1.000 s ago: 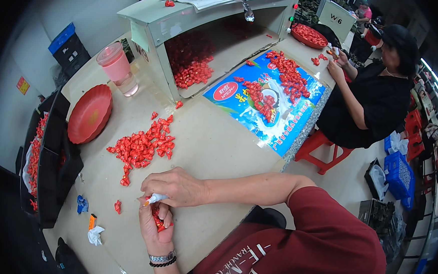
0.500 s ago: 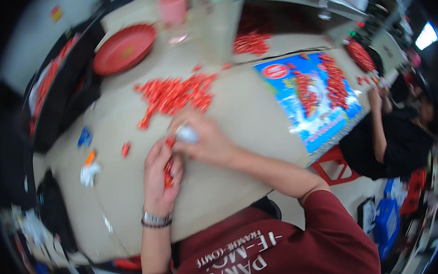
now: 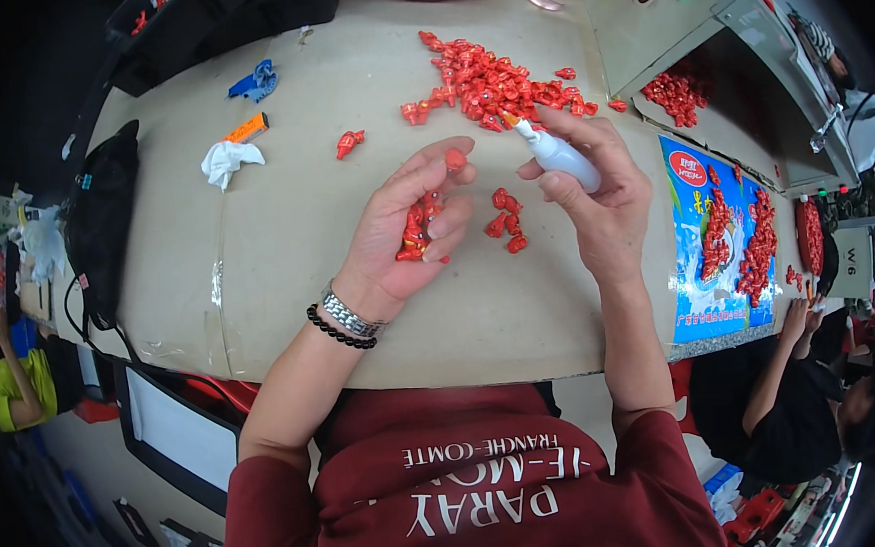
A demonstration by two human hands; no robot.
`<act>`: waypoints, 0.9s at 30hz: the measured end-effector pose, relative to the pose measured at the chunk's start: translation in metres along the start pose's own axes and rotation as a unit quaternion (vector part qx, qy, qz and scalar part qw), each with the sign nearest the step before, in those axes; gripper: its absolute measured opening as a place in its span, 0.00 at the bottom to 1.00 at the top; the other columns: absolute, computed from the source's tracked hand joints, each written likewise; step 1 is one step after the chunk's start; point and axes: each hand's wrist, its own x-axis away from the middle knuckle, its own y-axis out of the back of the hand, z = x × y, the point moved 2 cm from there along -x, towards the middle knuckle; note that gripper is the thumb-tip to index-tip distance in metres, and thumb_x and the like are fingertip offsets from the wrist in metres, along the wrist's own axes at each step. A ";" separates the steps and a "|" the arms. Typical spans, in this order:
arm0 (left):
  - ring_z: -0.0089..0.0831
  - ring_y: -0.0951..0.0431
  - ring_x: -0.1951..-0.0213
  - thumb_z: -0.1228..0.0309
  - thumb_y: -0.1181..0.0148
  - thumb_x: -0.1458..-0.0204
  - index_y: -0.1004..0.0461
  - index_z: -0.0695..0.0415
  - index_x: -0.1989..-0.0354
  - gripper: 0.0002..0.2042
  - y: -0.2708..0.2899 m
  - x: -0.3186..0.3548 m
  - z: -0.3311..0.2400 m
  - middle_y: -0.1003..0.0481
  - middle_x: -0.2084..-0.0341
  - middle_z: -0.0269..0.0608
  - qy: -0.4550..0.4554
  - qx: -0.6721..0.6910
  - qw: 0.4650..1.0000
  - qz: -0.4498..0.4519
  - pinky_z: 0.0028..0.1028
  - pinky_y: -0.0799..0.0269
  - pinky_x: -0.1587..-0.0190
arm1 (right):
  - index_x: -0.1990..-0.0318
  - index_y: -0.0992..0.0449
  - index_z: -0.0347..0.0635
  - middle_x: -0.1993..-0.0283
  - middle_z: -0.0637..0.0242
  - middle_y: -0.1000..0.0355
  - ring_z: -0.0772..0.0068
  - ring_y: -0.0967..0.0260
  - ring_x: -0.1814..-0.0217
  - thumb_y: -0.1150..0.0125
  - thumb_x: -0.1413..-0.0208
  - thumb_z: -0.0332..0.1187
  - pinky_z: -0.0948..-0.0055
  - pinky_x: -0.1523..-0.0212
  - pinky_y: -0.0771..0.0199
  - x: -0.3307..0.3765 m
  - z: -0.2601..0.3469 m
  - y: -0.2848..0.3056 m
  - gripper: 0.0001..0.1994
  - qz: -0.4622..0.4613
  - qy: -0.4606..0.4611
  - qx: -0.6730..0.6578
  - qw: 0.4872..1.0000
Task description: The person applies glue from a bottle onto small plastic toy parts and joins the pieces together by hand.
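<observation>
My left hand (image 3: pixel 383 227) has its fingers curled around several small red pieces (image 3: pixel 415 233), with another red piece (image 3: pixel 455 159) up at the fingertips. My right hand (image 3: pixel 613 198) grips a white bottle (image 3: pixel 565 162), nozzle up. Between them a loose cluster (image 3: pixel 506 221) lies on the bench (image 3: pixel 287 263), near the larger red pile (image 3: pixel 496 79).

Left hand (image 3: pixel 394 221) cups several small glossy red pieces (image 3: pixel 417 230). Right hand (image 3: pixel 605 188) grips a white squeeze bottle (image 3: pixel 563 161), orange tip angled up-left, apart from the left hand. Between them, a small red cluster (image 3: pixel 506 221) lies on the table (image 3: pixel 290 242); beyond, a larger red pile (image 3: pixel 496 81).
</observation>
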 end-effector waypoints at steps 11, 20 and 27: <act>0.20 0.38 0.82 0.69 0.51 0.40 0.30 0.60 0.53 0.11 0.002 -0.002 0.003 0.28 0.67 0.35 -0.004 -0.010 1.000 0.024 0.20 0.44 0.87 | 0.60 0.32 0.37 0.59 0.52 0.26 0.69 0.25 0.57 0.41 0.51 0.17 0.74 0.60 0.21 0.007 -0.014 0.005 0.12 -0.071 0.059 -0.218 0.972; 0.21 0.38 0.81 0.60 0.58 0.35 0.31 0.60 0.58 0.15 0.000 -0.002 0.012 0.30 0.69 0.35 0.030 -0.013 0.999 0.031 0.19 0.44 0.88 | 0.59 0.32 0.32 0.58 0.50 0.29 0.69 0.25 0.71 0.47 0.50 0.13 0.80 0.80 0.25 0.013 -0.005 0.003 0.11 -0.054 0.188 -0.096 0.976; 0.21 0.38 0.82 0.55 0.61 0.35 0.31 0.59 0.61 0.19 0.002 -0.001 0.016 0.31 0.70 0.34 0.044 -0.026 0.999 -0.007 0.20 0.43 0.87 | 0.61 0.29 0.32 0.58 0.51 0.28 0.74 0.26 0.72 0.46 0.53 0.11 0.82 0.81 0.26 0.013 -0.007 -0.001 0.11 -0.056 0.214 -0.038 0.974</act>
